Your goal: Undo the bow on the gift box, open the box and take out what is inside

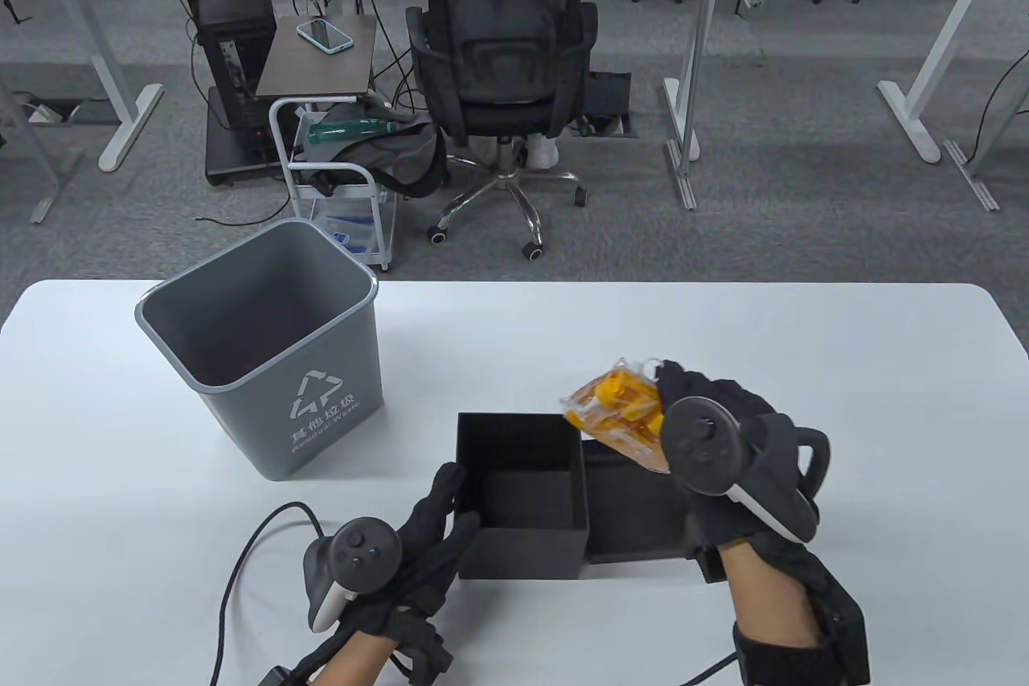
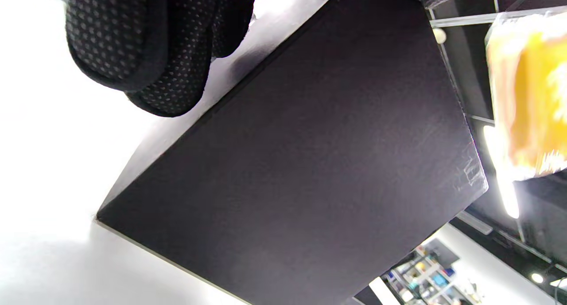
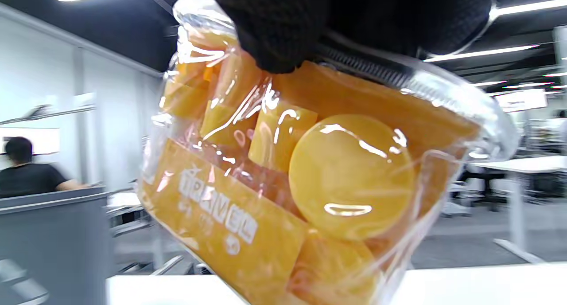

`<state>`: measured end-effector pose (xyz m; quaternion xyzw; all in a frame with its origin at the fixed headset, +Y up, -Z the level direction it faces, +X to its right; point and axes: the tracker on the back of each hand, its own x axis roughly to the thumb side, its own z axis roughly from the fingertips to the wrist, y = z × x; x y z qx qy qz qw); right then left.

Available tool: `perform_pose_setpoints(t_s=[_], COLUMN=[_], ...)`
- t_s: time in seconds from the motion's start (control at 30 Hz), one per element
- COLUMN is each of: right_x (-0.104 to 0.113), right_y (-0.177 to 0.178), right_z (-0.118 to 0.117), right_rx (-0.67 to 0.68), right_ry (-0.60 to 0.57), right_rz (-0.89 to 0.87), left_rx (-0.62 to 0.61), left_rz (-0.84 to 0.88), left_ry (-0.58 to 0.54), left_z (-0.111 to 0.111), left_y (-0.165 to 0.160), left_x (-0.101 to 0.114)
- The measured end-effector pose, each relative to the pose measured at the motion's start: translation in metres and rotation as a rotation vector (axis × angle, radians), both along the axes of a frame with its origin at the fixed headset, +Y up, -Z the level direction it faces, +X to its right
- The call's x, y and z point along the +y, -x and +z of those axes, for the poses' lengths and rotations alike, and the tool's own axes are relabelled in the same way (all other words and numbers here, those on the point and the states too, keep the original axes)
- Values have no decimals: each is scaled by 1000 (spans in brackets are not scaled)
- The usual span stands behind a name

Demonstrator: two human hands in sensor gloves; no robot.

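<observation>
A clear pouch of orange items (image 1: 615,412) is held aloft in the clamped fingers of the right hand (image 1: 723,437), above the lid (image 1: 635,509). The open black box (image 1: 522,497) on the white surface (image 1: 723,332) is steadied by the left hand (image 1: 426,533), fingers straight against its side. A grey bin (image 1: 265,348) is seen nearby.

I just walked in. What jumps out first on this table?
The bright orange packet, held up in the gloved right hand above the table. Below it sits an open black box, steadied by the left hand, with a grey waste bin standing to its left.
</observation>
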<state>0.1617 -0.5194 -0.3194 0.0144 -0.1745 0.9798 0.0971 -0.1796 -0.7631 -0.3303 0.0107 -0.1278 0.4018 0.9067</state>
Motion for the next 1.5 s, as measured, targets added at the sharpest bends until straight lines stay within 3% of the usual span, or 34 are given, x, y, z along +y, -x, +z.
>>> perform_pose_setpoints(t_s=[0.13, 0.27, 0.5, 0.73, 1.13, 1.3, 1.4, 1.5], right_x=[-43, -100, -182, -230, -261, -255, -242, -215], right_y=[-58, -112, -159, -180, -184, -164, -148, -119], right_z=[-13, -31, -57, -72, -73, -69, -67, -63], right_rx=[-218, -356, -433, -453, -467, -471, -483, -287], right_ry=[15, 151, 333, 443, 481, 427, 353, 276], right_rz=[-124, -271, -408, -528, -603, -400, -240, -195], left_rx=[0, -1, -3, -1, 1, -1, -2, -4], left_rz=[0, -18, -32, -35, -32, -26, -22, -17], left_ry=[5, -2, 9, 12, 13, 17, 20, 24], left_z=[1, 0, 2, 2, 3, 3, 3, 4], left_y=[0, -1, -1, -2, -2, -2, -2, -2], left_x=[1, 4, 7, 9, 10, 10, 10, 10])
